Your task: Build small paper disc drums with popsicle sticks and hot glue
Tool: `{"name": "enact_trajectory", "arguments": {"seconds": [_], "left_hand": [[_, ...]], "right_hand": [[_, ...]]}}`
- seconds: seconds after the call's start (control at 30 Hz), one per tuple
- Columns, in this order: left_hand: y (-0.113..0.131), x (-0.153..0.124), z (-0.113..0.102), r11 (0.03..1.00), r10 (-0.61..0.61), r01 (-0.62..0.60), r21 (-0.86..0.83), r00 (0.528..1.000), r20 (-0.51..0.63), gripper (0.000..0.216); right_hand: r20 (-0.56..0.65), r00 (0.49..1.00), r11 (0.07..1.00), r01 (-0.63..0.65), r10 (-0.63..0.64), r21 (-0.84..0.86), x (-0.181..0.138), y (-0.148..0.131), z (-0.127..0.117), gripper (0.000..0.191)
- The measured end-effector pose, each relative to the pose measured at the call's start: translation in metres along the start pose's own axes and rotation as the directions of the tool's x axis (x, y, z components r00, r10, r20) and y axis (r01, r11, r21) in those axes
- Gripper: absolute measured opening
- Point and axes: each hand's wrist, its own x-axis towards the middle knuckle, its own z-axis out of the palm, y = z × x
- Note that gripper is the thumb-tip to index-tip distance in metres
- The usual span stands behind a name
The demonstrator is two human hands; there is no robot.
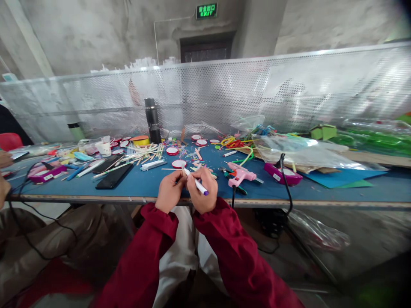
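My right hand [205, 196] is closed around a white marker [199, 185] with a purple end; its other end points toward my left fingers. Close beside it, my left hand [169, 191] has its fingers pinched together near the marker's tip. Whatever they hold, if anything, is too small to make out. Both hands are over the table's front edge. Just beyond them lies a white disc with a red rim [178, 164], and another such disc [172, 151] sits farther back. A pink glue gun [240, 174] rests to the right of my right hand.
Black phone [114, 176], light sticks [146, 154] and a capped marker [153, 164] lie left. A black bottle [153, 122] stands before the perforated metal screen [218, 92]. Purple box with cord [282, 174] and plastic bags [305, 149] are right. Another person's hand [4, 188] shows far left.
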Motion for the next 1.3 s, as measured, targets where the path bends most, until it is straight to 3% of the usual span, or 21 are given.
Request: {"name": "enact_trajectory", "arguments": {"seconds": [1.3], "left_hand": [[-0.0029, 0.0002, 0.0000, 1.000, 0.010, -0.010, 0.018, 1.000, 0.004, 0.022]], "right_hand": [[0.022, 0.999, 0.999, 0.033, -0.033, 0.008, 0.0013, -0.0005, -0.0003, 0.012]]}}
